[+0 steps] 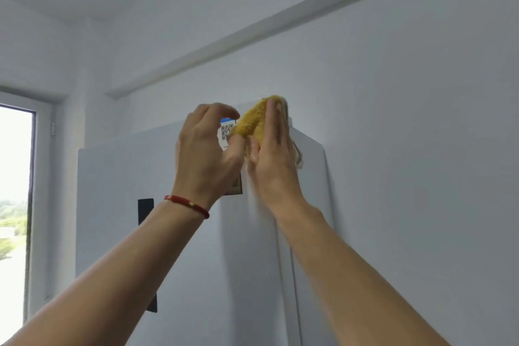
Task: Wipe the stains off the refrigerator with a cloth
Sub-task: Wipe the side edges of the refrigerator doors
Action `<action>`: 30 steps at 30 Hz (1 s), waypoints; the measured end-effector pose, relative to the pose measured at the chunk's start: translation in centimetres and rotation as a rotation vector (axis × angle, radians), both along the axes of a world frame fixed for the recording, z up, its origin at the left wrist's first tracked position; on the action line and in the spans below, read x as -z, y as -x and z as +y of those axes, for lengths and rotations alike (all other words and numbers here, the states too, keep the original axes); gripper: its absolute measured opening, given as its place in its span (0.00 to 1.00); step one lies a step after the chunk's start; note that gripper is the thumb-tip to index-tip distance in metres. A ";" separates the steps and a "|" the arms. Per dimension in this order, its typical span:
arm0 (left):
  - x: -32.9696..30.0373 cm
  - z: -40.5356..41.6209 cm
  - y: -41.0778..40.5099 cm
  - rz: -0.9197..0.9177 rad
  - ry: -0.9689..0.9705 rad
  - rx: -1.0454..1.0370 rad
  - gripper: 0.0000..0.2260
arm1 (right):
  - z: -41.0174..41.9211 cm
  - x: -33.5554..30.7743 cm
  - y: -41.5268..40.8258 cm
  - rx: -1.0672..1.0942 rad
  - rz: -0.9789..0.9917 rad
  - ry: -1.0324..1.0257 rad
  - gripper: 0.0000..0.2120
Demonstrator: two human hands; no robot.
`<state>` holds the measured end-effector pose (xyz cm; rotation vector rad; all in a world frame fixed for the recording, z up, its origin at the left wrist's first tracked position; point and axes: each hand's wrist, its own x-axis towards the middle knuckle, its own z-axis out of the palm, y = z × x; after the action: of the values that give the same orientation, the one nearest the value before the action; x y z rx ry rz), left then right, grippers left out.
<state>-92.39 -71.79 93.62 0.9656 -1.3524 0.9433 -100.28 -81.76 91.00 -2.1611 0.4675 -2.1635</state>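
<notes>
In front of the refrigerator [182, 233] we see two bare forearms reaching up and two hands meeting near its top edge, with one cloth [252, 121] between them. The left hand [207, 154], with one red cord bracelet [186, 205] on its wrist, has its fingers curled, thumb and fingertips pinching the lower corner of the yellow cloth. The right hand [273, 154] stands edge-on with straight fingers pointing up, its palm laid flat against the cloth, which rises to just above the refrigerator's top. Behind the hands, on the refrigerator's white front, we count one sticker with a QR code [226, 132], one small picture magnet [235, 185] below it and partly hidden, and one black vertical panel [146, 211] lower and further left. Left of the refrigerator there is one window [16, 191] with a white frame and greenery outside. Above the refrigerator a pale wall carries one long white ledge [252, 34] slanting upward under the ceiling.
</notes>
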 end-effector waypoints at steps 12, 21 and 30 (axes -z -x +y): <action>6.4 -1.3 0.9 -0.024 -0.053 -0.031 0.18 | -1.1 24.8 -0.3 0.159 -0.137 0.040 0.35; 13.6 1.4 -1.1 0.023 -0.107 -0.052 0.17 | 0.5 6.9 1.1 -0.040 0.066 -0.056 0.38; 26.1 3.5 -0.8 0.030 -0.381 -0.105 0.17 | 2.4 31.6 1.6 -0.134 0.126 -0.269 0.39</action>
<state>-91.56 -68.25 67.52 1.3445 -1.4983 0.7569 -101.88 -79.39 59.44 -2.1207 0.5665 -1.7887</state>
